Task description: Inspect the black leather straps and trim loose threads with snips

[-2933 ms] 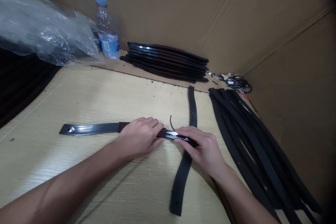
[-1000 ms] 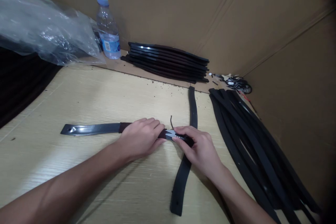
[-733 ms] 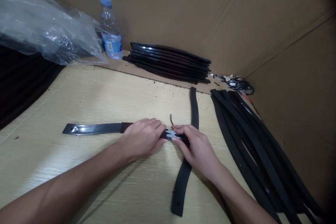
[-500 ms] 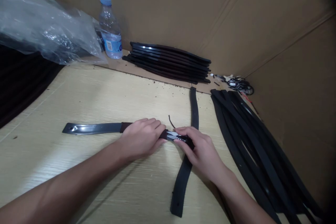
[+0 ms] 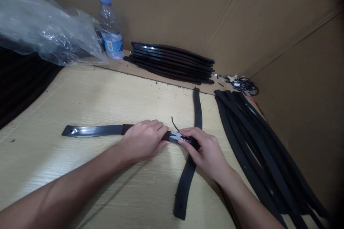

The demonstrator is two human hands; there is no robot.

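Observation:
My left hand is closed around the dark brown covered middle of a black strip. The strip's bare, shiny end with a hole points left. In my right hand is a small pair of snips, its handles mostly hidden by the fingers. Their pale blades lie against the strip at the edge of the brown cover, just beside my left fingers. A thin dark cord end sticks up by my right fingertips. Beneath the right hand, a second black strip runs across the table.
Black strips lie in a pile at the right and in a stack at the back. A water bottle stands beside clear plastic wrap. Cord scraps sit in the corner. Brown cardboard walls enclose the wooden table.
The whole view has shifted slightly, so everything sits a little further left. Both hands keep their grips, and the snips remain at the cover's edge.

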